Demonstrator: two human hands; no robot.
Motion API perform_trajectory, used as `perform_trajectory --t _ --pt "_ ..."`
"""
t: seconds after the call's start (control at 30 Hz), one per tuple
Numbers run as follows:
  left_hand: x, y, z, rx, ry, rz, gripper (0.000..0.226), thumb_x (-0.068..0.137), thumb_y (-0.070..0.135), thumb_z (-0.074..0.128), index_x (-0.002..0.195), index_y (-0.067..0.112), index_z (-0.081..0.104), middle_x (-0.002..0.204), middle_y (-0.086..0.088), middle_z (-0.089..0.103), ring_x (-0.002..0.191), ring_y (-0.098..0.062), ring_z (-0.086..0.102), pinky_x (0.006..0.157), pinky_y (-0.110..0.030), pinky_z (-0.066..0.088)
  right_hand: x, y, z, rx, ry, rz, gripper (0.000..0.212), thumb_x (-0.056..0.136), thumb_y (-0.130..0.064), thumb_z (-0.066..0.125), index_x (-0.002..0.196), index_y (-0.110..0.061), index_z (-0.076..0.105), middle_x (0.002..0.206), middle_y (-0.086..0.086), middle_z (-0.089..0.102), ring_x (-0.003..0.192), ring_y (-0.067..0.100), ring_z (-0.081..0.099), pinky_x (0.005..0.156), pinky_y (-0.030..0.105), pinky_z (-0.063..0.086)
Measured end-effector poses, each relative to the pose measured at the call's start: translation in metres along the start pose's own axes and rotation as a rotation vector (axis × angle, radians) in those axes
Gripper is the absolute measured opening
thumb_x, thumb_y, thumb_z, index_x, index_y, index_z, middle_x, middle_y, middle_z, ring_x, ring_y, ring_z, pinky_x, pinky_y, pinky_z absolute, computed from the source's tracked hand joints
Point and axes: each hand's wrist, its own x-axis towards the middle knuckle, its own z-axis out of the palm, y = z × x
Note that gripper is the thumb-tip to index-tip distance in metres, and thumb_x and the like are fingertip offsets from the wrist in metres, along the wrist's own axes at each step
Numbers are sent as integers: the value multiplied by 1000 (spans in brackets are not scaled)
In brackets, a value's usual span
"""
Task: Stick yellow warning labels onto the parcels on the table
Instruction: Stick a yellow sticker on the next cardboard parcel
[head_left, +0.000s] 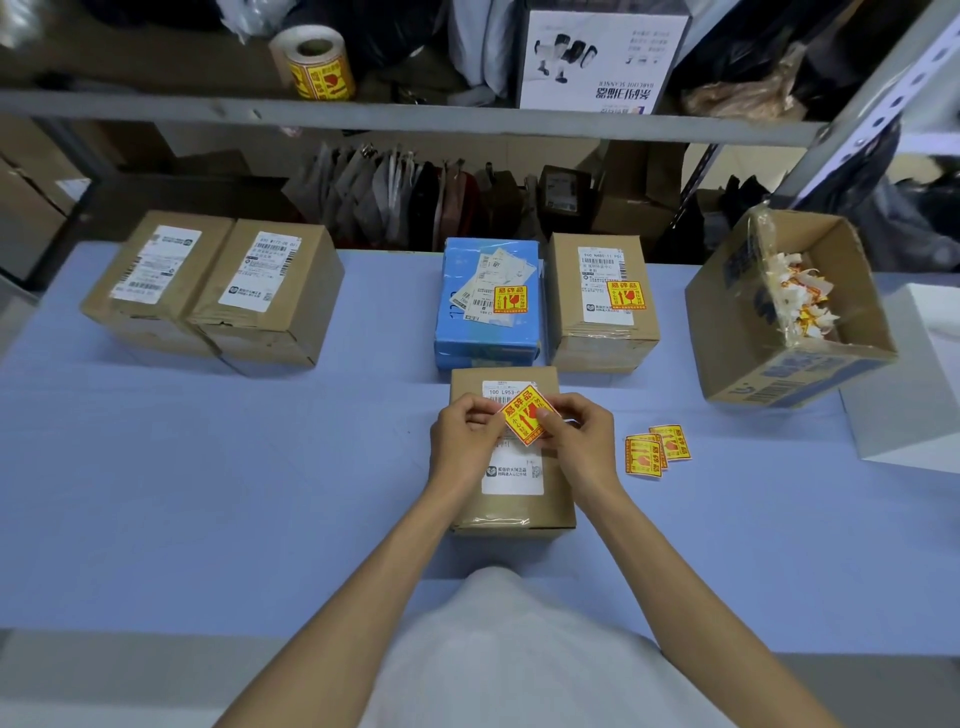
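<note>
Both hands, left (464, 435) and right (582, 434), pinch one label (525, 415) (turned diamond-wise, corner up) over the parcel (511, 501).

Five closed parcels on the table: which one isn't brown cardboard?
The blue parcel, back row, directly behind the nearest brown parcel. It already bears a yellow label; the other four are brown cardboard.

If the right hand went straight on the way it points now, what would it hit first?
Probably the left hand: the right hand points forward-left across the yellow label both pinch. Past that lies the blue parcel, though height is hard to judge.
</note>
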Motion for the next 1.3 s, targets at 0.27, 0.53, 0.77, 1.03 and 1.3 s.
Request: perform_trajectory --t 0.27,0.53,0.77,1.03,1.3 --pt "-3 -5 -4 143 4 57 7 87 21 66 90 16 66 86 0 69 77 -12 63 63 -15 51 -2 -2 -4 -1 -48 -31 11 89 -7 64 91 -16 70 89 3 72 86 18 68 67 25 55" --pt "-6 -2 -6 233 20 121 7 87 24 66 87 17 67 81 5 66 74 -8 61 63 -13 49 -1 -7 -6 9 -42 -27 9 89 -9 65 94 -13 70 90 5 71 85 20 69 68 29 59" --pt "-6 -1 -4 238 1 127 4 87 21 66 87 18 65 82 5 65 75 -10 60 63 -15 48 1 -11 -7 2 -31 -39 10 89 -8 65 95 -14 70 87 -1 70 82 15 68 61 18 58" --pt "-5 2 -4 195 -37 113 6 87 20 65 90 15 65 82 6 64 72 -7 59 58 -9 46 3 -14 -8 -1 -28 -35 12 89 -7 64 98 -11 69 90 2 69 82 16 68 59 17 56" --pt "-3 4 -3 -11 -113 69 11 89 16 63 80 22 64 76 1 66 76 -15 64 66 -22 50 -6 -14 -2 -483 28 -462 17 78 -11 73 91 -19 65 91 -6 62 76 8 60 68 29 53"
